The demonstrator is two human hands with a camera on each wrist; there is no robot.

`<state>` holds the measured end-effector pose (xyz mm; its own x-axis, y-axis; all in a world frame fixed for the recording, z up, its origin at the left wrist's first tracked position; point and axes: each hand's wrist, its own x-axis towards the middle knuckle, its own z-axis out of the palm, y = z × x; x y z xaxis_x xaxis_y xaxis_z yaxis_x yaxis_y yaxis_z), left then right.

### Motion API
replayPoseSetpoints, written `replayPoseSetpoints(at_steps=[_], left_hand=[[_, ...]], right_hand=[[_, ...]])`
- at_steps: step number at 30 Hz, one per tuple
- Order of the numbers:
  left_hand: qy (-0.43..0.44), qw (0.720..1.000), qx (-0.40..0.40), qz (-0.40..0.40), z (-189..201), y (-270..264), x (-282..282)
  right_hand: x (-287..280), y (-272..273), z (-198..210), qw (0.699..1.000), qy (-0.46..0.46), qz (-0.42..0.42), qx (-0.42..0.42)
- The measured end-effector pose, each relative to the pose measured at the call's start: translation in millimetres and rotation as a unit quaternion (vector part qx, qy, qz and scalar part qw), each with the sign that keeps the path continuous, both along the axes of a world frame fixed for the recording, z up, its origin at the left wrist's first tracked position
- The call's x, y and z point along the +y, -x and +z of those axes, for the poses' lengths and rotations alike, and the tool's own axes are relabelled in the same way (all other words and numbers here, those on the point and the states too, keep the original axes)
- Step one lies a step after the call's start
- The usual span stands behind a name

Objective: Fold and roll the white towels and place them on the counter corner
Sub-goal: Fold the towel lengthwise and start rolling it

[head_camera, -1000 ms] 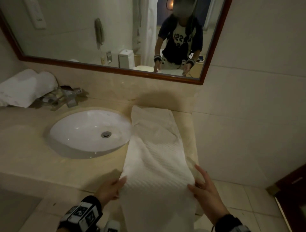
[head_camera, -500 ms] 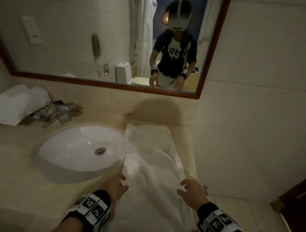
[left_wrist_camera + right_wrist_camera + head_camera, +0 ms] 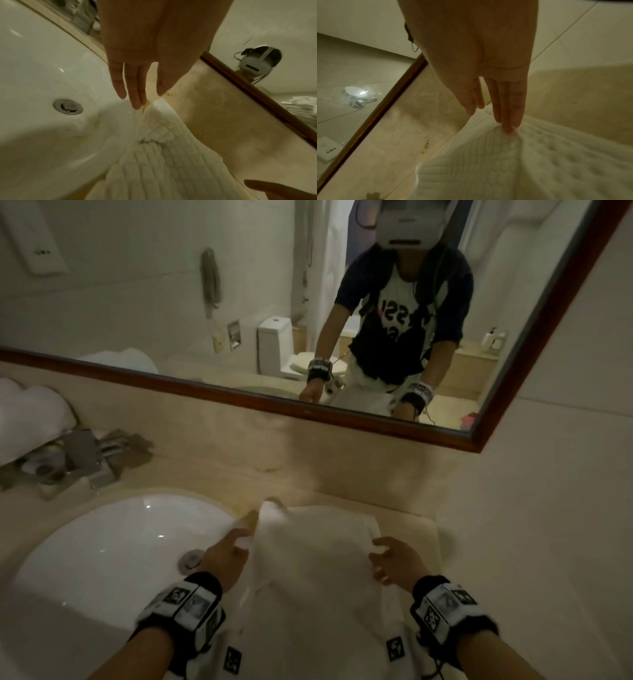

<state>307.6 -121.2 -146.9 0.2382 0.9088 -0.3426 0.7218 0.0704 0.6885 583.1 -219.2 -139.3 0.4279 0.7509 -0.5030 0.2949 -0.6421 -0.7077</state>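
Observation:
A white ribbed towel [image 3: 315, 570] lies lengthwise on the beige counter [image 3: 419, 530], to the right of the sink. Its far left corner [image 3: 158, 104] stands up a little at the basin's rim. My left hand [image 3: 239, 542] reaches along the towel's left edge with straight fingers [image 3: 136, 100] just beside that corner; I cannot tell if they touch it. My right hand [image 3: 380, 559] is at the towel's far right part. In the right wrist view its straight fingertips [image 3: 508, 125] press into the towel [image 3: 513, 162], which puckers around them.
The white sink [image 3: 102, 559] with its drain [image 3: 67, 106] lies left of the towel. A chrome faucet [image 3: 85, 460] and rolled white towels [image 3: 27, 419] sit at the back left corner. A wood-framed mirror [image 3: 239, 395] runs behind, and a tiled wall [image 3: 531, 542] closes the right side.
Both hands have let go of the towel's near end and moved forward along it to its far end. The camera has come closer over the counter.

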Motion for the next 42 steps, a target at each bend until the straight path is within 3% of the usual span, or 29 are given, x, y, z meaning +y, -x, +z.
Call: replayPoseSetpoints(at_steps=[3, 8, 11, 14, 16, 18, 20, 24, 29, 35, 38, 40, 42], left_hand=[[0.0, 1.0, -0.025, 0.008, -7.5, -3.9, 24.6], [0.044, 0.999, 0.003, -0.026, -15.9, -14.7, 60.6], [0.048, 0.998, 0.006, -0.045, -23.0, -16.1, 82.0], [0.025, 0.995, 0.016, -0.093, -28.4, -19.7, 99.6], [0.031, 0.99, 0.001, -0.137, -25.3, -26.0, 108.1], [0.044, 0.985, 0.002, -0.168, -22.1, -31.4, 116.3], [0.052, 0.983, 0.017, -0.176, -21.0, -35.0, 125.1], [0.001, 0.969, 0.134, -0.209, -22.1, -45.4, 138.5], [-0.064, 0.978, 0.153, -0.129, -17.8, -58.6, 148.8], [-0.112, 0.989, 0.048, -0.082, -9.9, -77.3, 154.3], [-0.046, 0.995, 0.028, -0.088, -6.7, -78.2, 156.5], [0.003, 0.988, 0.075, -0.133, -5.4, -73.6, 158.0], [-0.002, 0.975, 0.141, -0.174, -7.0, -68.5, 160.8]], right_hand=[[31.2, 2.7, -9.7, 0.998, 0.038, 0.007, -0.043], [52.3, 5.0, -23.6, 0.983, 0.09, 0.027, -0.16], [64.3, -2.7, -24.5, 0.987, 0.075, -0.014, -0.14], [72.8, -8.4, -28.4, 0.985, 0.098, 0.031, -0.141], [77.5, -13.2, -28.5, 0.983, 0.07, 0.027, -0.17], [81.9, -22.2, -23.2, 0.979, 0.006, -0.029, -0.203], [88.8, -30.4, -18.1, 0.975, -0.021, -0.064, -0.213], [95.2, -28.7, -34.3, 0.969, 0.036, -0.032, -0.243], [94.6, -33.5, -33.2, 0.975, -0.001, -0.047, -0.218], [89.1, -30.3, -37.0, 0.978, -0.018, -0.041, -0.202], [92.6, -26.6, -40.9, 0.973, 0.033, -0.009, -0.229], [98.3, -27.2, -39.0, 0.977, 0.071, -0.016, -0.202], [103.6, -29.8, -33.4, 0.983, 0.088, -0.023, -0.16]])
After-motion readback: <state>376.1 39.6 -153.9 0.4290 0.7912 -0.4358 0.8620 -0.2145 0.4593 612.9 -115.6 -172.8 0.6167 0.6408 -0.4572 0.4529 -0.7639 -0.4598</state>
